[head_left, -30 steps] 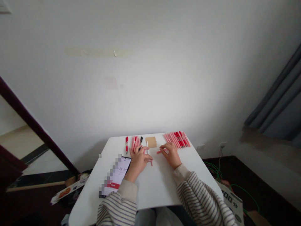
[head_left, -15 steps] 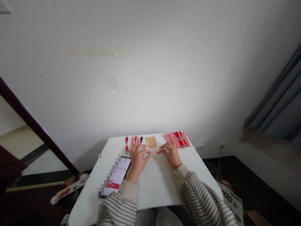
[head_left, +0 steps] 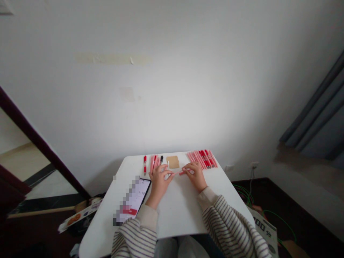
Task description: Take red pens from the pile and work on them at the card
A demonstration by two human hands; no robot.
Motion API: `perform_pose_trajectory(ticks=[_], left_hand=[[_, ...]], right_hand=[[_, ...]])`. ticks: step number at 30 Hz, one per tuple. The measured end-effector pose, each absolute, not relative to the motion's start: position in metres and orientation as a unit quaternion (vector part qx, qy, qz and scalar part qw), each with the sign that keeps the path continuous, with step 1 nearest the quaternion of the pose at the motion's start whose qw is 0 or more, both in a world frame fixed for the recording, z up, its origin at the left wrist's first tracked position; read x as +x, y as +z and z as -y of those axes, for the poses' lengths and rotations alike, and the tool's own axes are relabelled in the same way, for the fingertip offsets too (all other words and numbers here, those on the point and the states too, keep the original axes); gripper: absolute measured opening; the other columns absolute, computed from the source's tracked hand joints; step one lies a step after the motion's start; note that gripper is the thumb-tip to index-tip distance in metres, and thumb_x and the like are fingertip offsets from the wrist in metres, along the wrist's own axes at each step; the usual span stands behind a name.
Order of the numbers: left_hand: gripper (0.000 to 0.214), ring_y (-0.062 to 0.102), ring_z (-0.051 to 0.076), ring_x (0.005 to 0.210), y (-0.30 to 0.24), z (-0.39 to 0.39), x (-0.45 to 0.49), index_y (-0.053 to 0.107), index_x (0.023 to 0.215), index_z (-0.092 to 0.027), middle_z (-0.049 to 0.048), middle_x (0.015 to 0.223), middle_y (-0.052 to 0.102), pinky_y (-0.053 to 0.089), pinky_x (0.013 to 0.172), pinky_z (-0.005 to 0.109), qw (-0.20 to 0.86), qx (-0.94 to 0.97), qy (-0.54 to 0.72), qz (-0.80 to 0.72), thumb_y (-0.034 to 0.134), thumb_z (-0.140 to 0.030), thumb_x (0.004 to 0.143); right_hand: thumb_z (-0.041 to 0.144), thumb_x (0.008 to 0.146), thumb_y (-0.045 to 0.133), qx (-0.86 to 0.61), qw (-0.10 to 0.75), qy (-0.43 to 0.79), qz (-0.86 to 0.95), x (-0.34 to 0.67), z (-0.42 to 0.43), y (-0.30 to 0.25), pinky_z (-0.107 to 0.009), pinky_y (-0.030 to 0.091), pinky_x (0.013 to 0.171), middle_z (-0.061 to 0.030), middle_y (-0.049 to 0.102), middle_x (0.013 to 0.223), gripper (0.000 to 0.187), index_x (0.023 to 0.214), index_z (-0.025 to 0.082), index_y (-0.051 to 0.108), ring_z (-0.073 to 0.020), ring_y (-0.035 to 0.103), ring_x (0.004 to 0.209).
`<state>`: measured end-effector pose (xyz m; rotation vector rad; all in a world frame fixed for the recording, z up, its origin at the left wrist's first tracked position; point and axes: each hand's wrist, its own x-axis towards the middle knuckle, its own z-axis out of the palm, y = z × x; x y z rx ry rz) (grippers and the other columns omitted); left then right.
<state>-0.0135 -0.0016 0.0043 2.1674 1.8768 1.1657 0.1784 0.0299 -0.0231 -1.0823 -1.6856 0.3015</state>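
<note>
On a small white table [head_left: 177, 211] my left hand [head_left: 159, 181] and my right hand [head_left: 195, 176] meet over a thin pink pen [head_left: 177, 173]. Each hand pinches one end of it, and it lies level between them. Behind my right hand a row of pink and red pens [head_left: 202, 158] lies at the table's far right. A smaller group of pink pens [head_left: 154, 161] with one red pen [head_left: 144, 164] lies behind my left hand. A small brown card [head_left: 172, 162] sits between the two groups.
A phone [head_left: 133, 200] with a lit screen lies on the table's left side. The table stands against a white wall. A grey curtain [head_left: 319, 122] hangs at the right, with green cables [head_left: 247, 195] and a printed bag [head_left: 264, 229] on the dark floor.
My left hand swung the pen from pointing down at the table up to level, and its free end came to my right hand's fingers. The right hand barely moved.
</note>
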Motion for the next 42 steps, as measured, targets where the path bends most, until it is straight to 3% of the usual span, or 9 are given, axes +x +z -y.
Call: perform_pose_trajectory(ticks=[10,24,42], left_hand=[[0.007,0.047,0.028,0.123,0.0062,0.0025,-0.0109,0.076,0.08,-0.032,0.0023,0.122,0.064,0.029,0.105,0.057,0.052,0.679,0.384,-0.623,0.07,-0.032,0.077],[0.007,0.048,0.025,0.121,0.0041,0.0024,-0.0086,0.076,0.08,-0.033,0.0009,0.12,0.065,0.033,0.103,0.05,0.031,0.677,0.397,-0.619,0.069,-0.033,0.078],[0.009,0.046,0.028,0.122,0.0054,0.0033,-0.0067,0.075,0.082,-0.033,0.0016,0.12,0.064,0.029,0.104,0.057,0.019,0.669,0.38,-0.639,0.066,-0.033,0.079]], right_hand=[[0.052,0.087,0.059,-0.463,0.555,0.15,0.674,0.1782,-0.0335,-0.0276,-0.04,0.039,0.09,-0.0066,0.071,0.084,0.033,0.079,0.024,0.075,-0.024,0.056,0.094],[0.053,0.086,0.059,-0.479,0.56,0.143,0.66,0.1771,-0.0313,-0.0254,-0.042,0.037,0.09,-0.007,0.069,0.083,0.034,0.076,0.024,0.075,-0.0255,0.054,0.094],[0.034,0.087,0.064,-0.459,0.532,0.09,0.706,0.1741,-0.0279,-0.0231,-0.041,0.039,0.088,-0.0062,0.065,0.088,0.016,0.078,0.027,0.075,-0.0241,0.05,0.097]])
